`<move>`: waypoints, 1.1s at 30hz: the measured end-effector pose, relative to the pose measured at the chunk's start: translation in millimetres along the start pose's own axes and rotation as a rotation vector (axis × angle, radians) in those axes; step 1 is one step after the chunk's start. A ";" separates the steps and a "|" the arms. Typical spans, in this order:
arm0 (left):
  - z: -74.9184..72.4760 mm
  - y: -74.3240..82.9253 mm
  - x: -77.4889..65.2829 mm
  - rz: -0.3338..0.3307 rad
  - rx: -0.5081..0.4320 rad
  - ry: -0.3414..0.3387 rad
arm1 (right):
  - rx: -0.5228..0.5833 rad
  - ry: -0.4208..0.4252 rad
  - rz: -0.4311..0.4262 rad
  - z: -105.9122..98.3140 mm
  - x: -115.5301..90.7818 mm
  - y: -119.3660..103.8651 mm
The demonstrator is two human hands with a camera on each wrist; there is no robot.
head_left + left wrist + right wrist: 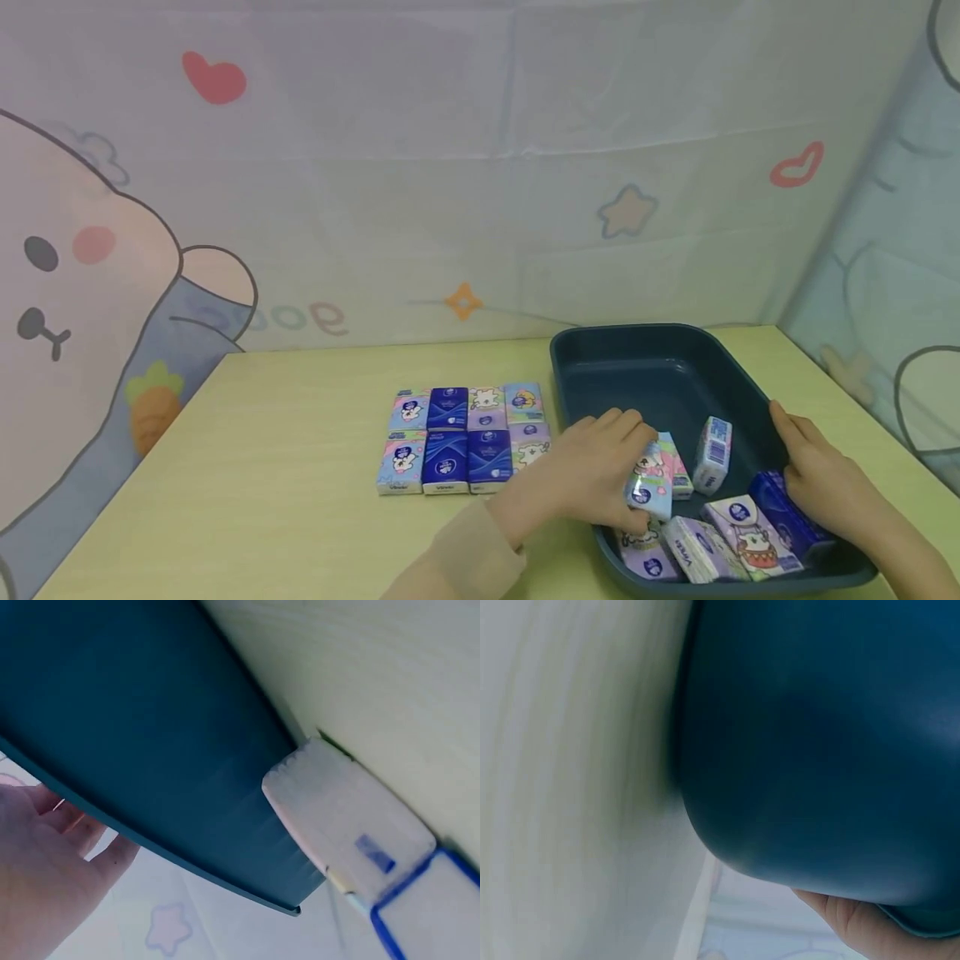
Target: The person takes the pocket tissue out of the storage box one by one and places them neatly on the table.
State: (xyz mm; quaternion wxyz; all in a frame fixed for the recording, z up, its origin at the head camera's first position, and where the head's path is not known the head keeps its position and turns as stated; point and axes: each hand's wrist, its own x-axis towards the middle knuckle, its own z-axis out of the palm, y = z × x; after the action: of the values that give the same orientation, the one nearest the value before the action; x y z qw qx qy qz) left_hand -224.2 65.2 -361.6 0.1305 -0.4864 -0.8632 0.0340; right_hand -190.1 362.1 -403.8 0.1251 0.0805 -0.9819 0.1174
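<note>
by the near left side of the dark teal tray, the person's left hand is clamped on a small glossy pack, thumb below and fingers above, its light blue and pink wrapper printed with a cartoon. the right hand lies over the tray's right rim, next to a shiny dark blue pack; whether it grips anything, i can't tell. the tray is smooth and deep, with rounded corners and a soft sheen. inside, other plastic-wrapped blocks lie at odd angles: one with a barcode leans apart from the rest, while lilac and white packs crowd the near end. left of the tray, eight boxy packs sit edge to edge in two rows of four, dark blue among pastels, on the pale yellow-green desk. behind hangs a creased cloth printed with hearts and a star.
</note>
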 end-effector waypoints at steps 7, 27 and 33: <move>-10.2 -1.5 -10.7 -0.007 -0.101 0.117 | 0.005 -0.002 0.005 -0.3 1.4 -0.9; -29.2 12.1 -69.2 -0.259 -0.391 0.096 | 0.003 -0.011 0.014 0.1 0.1 0.6; -25.0 11.7 -86.8 -0.377 -0.501 0.069 | 0.005 -0.005 0.005 0.4 1.0 1.1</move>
State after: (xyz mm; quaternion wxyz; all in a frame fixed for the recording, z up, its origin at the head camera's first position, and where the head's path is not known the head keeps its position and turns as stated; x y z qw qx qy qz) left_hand -165.3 -4.1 -356.4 0.0398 -0.3358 -0.9148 -0.2209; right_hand -191.4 363.0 -404.1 0.1223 0.0785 -0.9821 0.1199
